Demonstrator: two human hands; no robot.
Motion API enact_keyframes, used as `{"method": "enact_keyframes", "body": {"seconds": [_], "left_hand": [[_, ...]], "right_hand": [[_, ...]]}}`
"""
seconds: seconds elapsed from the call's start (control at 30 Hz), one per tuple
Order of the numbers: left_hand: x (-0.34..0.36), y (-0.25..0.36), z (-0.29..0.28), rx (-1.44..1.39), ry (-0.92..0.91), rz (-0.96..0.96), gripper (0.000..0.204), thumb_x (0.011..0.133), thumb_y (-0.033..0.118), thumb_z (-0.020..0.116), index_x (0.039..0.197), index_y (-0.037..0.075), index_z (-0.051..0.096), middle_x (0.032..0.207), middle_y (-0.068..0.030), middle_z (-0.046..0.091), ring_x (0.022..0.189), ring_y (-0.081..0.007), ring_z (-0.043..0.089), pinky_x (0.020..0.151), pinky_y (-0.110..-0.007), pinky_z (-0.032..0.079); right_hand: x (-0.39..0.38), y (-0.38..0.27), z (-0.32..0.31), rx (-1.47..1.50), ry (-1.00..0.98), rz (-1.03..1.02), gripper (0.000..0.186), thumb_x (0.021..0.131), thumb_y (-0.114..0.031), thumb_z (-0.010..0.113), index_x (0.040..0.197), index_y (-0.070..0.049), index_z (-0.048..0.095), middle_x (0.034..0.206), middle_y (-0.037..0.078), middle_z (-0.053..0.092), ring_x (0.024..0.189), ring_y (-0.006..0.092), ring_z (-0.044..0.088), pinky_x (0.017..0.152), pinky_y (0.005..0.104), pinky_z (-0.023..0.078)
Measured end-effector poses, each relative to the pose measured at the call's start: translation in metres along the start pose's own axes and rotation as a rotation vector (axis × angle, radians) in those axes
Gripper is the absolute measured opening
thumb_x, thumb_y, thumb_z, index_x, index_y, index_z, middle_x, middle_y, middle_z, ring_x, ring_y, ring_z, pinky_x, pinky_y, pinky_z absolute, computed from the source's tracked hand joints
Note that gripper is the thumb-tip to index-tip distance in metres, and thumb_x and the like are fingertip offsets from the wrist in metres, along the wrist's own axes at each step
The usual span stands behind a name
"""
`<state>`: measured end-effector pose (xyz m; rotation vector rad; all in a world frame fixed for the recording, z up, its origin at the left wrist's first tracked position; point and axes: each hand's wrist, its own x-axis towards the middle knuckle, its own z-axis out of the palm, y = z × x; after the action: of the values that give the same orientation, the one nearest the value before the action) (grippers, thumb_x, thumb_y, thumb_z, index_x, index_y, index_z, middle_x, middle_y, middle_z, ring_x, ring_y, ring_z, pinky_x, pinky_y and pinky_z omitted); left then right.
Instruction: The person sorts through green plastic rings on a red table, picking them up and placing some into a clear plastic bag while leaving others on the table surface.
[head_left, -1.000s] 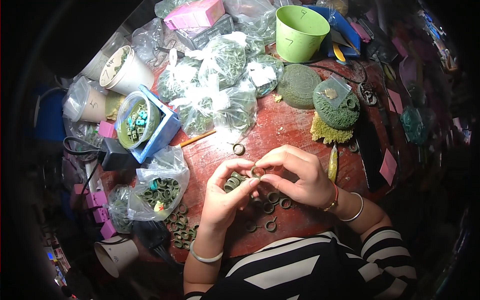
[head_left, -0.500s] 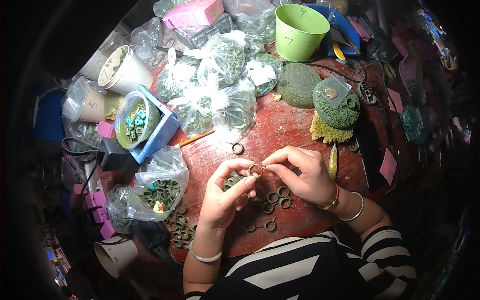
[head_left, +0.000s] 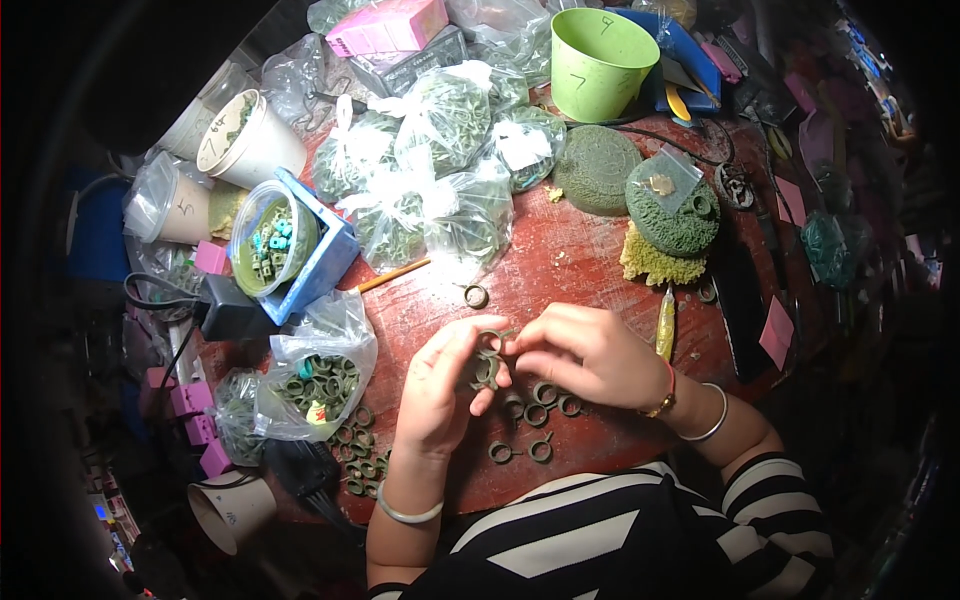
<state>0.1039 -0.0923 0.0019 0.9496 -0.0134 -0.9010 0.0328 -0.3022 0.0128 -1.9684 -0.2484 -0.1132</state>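
My left hand (head_left: 430, 390) is raised over the red table, its fingers curled round several dark green rings (head_left: 487, 372). At its fingertips, another green ring sits a little blurred. My right hand (head_left: 585, 350) comes in from the right with thumb and forefinger closed at that ring's edge; the exact grip is partly hidden. Below the hands, loose green rings (head_left: 536, 414) lie on the table, and one with a short stem (head_left: 541, 451) rests nearer me. A single ring (head_left: 475, 296) lies beyond my left hand.
Left stand a plastic bag of rings (head_left: 325, 390), a blue tray (head_left: 340, 240) and a tub of small pieces (head_left: 240, 260). Several bulging clear bags (head_left: 440, 130) fill the back. A lime-green bucket (head_left: 600, 75) and round green blocks (head_left: 597, 175) stand at the back right.
The ring that stood upright between both hands has tilted and shifted left, onto my left fingertips. My left hand has turned, showing more rings in it. The right fingers have followed leftward.
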Motion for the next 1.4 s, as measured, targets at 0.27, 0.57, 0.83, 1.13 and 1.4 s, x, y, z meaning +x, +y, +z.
{"method": "enact_keyframes", "body": {"seconds": [0.27,0.57,0.83,1.13,1.4], "left_hand": [[0.004,0.004,-0.003,-0.169,0.035,-0.061,0.051,0.111,0.036,0.037,0.128,-0.008,0.058,0.11,-0.0199,0.069,0.083,-0.0198,0.07,0.053,-0.024,0.052],[0.0,0.003,-0.002,-0.087,0.14,-0.042,0.021,0.102,0.025,0.059,0.091,0.007,0.056,0.095,-0.0067,0.059,0.078,-0.0162,0.058,0.053,-0.021,0.045],[-0.002,-0.002,0.004,0.082,0.047,-0.104,0.02,0.101,0.015,0.062,0.116,0.002,0.064,0.097,-0.0078,0.069,0.078,-0.0121,0.066,0.052,-0.021,0.05],[-0.002,-0.002,0.0,-0.037,-0.097,-0.188,0.014,0.102,0.014,0.062,0.11,0.002,0.065,0.092,-0.008,0.068,0.07,-0.009,0.062,0.047,-0.018,0.045],[-0.004,-0.001,0.01,0.078,0.031,-0.138,0.01,0.097,0.009,0.067,0.106,0.004,0.064,0.09,-0.0062,0.067,0.067,-0.008,0.061,0.046,-0.017,0.043]], "right_hand": [[-0.01,-0.001,0.013,-0.27,-0.221,-0.239,0.025,0.082,-0.018,0.076,0.1,-0.005,0.064,0.102,0.01,0.059,0.095,0.0285,0.058,0.085,0.0384,0.05],[-0.004,-0.004,0.004,-0.309,-0.029,-0.114,0.014,0.082,-0.003,0.07,0.095,-0.001,0.063,0.093,0.011,0.06,0.085,0.0297,0.062,0.075,0.0384,0.052],[-0.001,-0.006,-0.001,-0.074,0.136,-0.072,0.017,0.084,0.004,0.071,0.101,-0.001,0.07,0.096,0.01,0.064,0.084,0.0202,0.066,0.072,0.0308,0.054],[0.002,-0.002,-0.001,0.087,0.057,-0.032,0.022,0.087,0.004,0.069,0.107,-0.003,0.074,0.099,0.009,0.065,0.083,0.0165,0.066,0.071,0.0276,0.053],[0.003,0.0,-0.003,0.079,0.05,-0.033,0.026,0.088,0.003,0.069,0.112,-0.004,0.074,0.093,0.009,0.069,0.086,0.021,0.068,0.075,0.031,0.054]]}}
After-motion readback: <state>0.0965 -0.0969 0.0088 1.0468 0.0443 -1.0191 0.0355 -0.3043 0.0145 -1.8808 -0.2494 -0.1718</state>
